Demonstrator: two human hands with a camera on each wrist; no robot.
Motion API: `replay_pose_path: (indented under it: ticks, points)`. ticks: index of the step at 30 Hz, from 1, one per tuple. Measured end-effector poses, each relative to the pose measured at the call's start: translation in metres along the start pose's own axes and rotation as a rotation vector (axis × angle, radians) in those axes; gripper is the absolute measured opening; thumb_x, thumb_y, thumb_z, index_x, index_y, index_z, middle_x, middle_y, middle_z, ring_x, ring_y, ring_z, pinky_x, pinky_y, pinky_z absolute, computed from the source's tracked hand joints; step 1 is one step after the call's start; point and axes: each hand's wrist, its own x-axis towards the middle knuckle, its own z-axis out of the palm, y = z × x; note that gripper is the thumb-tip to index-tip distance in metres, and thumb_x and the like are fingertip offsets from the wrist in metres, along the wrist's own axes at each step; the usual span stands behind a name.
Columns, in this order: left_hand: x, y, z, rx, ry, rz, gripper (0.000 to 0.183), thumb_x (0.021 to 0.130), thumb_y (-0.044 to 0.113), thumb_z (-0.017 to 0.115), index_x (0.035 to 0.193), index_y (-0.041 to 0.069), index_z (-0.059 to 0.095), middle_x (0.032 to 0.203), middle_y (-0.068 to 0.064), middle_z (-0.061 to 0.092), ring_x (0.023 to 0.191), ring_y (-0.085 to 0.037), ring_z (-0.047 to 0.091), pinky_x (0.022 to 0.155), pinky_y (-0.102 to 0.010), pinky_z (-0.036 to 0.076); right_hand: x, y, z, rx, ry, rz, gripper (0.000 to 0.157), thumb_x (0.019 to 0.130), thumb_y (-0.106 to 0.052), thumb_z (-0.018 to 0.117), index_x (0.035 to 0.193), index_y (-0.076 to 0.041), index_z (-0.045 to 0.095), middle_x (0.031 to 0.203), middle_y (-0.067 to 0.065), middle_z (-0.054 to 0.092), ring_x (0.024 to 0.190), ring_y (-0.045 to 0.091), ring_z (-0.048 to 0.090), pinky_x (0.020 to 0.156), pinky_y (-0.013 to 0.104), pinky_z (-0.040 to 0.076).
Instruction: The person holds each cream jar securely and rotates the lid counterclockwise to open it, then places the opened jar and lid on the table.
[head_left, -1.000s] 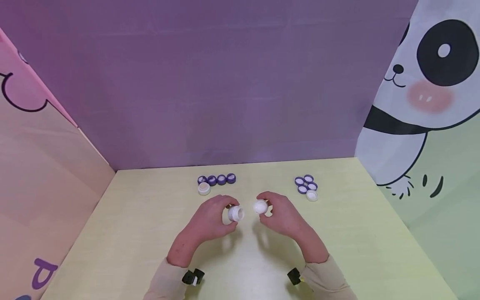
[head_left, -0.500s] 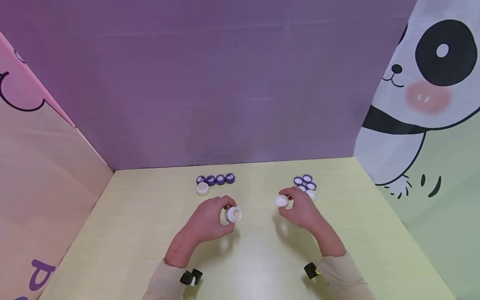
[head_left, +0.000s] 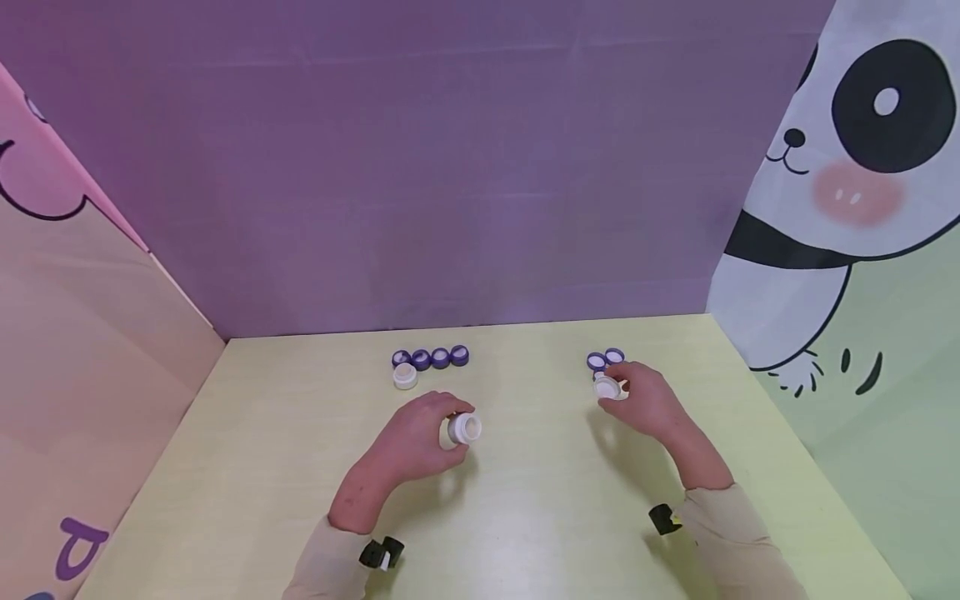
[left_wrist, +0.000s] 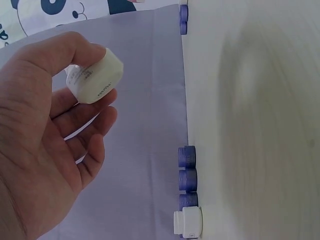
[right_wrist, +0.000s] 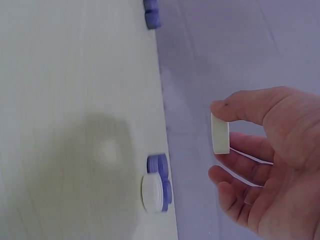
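Observation:
My left hand (head_left: 422, 437) pinches a small white jar (head_left: 466, 428) between thumb and fingers, its open mouth tilted toward the right in the head view. Printed text shows on the side of that jar (left_wrist: 95, 77) in the left wrist view. A round white lid (head_left: 607, 388) is held by its edge between the thumb and fingers of my right hand (head_left: 643, 402). Just beyond it lie purple lids (head_left: 596, 361), partly covered by the hand. On the table beneath, a second white lid (right_wrist: 151, 193) shows beside the purple ones in the right wrist view.
Several purple jars (head_left: 441, 357) stand in a row at the back of the table (head_left: 300, 433). A white jar (head_left: 405, 377) sits in front of the row's left end. A purple backdrop (head_left: 450, 167) rises behind the table's back edge.
My right hand has moved away from the left hand, rightward and toward the back, carrying the white lid to the purple lids. The left hand stays nearly in place with its jar.

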Motion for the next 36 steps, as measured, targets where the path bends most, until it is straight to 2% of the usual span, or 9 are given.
replay_pose_path:
  ticks: [11, 23, 28, 30, 36]
  points:
    - [0.000, -0.002, 0.001, -0.035, -0.024, -0.010, 0.035, 0.072, 0.021, 0.078, 0.105, 0.018, 0.068, 0.098, 0.011, 0.061, 0.093, -0.012, 0.059, 0.083, -0.034, 0.048, 0.014, 0.026, -0.015, -0.072, -0.033, 0.011, 0.038, 0.079, -0.010, 0.073, 0.111, 0.008, 0.062, 0.103, 0.021, 0.064, 0.087, 0.035, 0.060, 0.078, 0.047, 0.049]
    - [0.000, -0.004, 0.004, -0.071, -0.067, -0.052, 0.036, 0.073, 0.023, 0.081, 0.106, 0.017, 0.067, 0.099, 0.009, 0.063, 0.095, -0.018, 0.061, 0.083, -0.036, 0.048, 0.022, 0.057, -0.026, -0.125, -0.057, -0.007, 0.036, 0.074, -0.011, 0.071, 0.103, 0.008, 0.062, 0.096, 0.022, 0.065, 0.078, 0.030, 0.059, 0.070, 0.043, 0.048]
    - [-0.001, -0.004, 0.004, -0.081, -0.091, -0.075, 0.039, 0.073, 0.026, 0.083, 0.108, 0.016, 0.067, 0.100, 0.008, 0.063, 0.096, -0.020, 0.061, 0.084, -0.037, 0.048, 0.024, 0.065, -0.030, -0.135, -0.083, 0.038, 0.035, 0.076, -0.013, 0.072, 0.102, 0.007, 0.062, 0.098, 0.022, 0.064, 0.086, 0.035, 0.059, 0.076, 0.046, 0.048]
    - [-0.001, -0.004, 0.004, -0.084, -0.102, -0.084, 0.040, 0.073, 0.027, 0.083, 0.108, 0.016, 0.067, 0.100, 0.008, 0.063, 0.096, -0.020, 0.062, 0.085, -0.037, 0.048, 0.025, 0.064, -0.032, -0.143, -0.103, 0.090, 0.035, 0.077, -0.012, 0.072, 0.103, 0.008, 0.062, 0.101, 0.023, 0.064, 0.090, 0.037, 0.059, 0.081, 0.050, 0.047]
    - [0.000, -0.006, 0.005, -0.084, -0.122, -0.101, 0.039, 0.074, 0.031, 0.082, 0.108, 0.017, 0.068, 0.101, 0.009, 0.063, 0.097, -0.020, 0.061, 0.086, -0.036, 0.048, 0.028, 0.074, -0.028, -0.165, -0.151, 0.161, 0.038, 0.079, -0.013, 0.072, 0.106, 0.010, 0.060, 0.103, 0.024, 0.063, 0.088, 0.035, 0.057, 0.079, 0.048, 0.047]
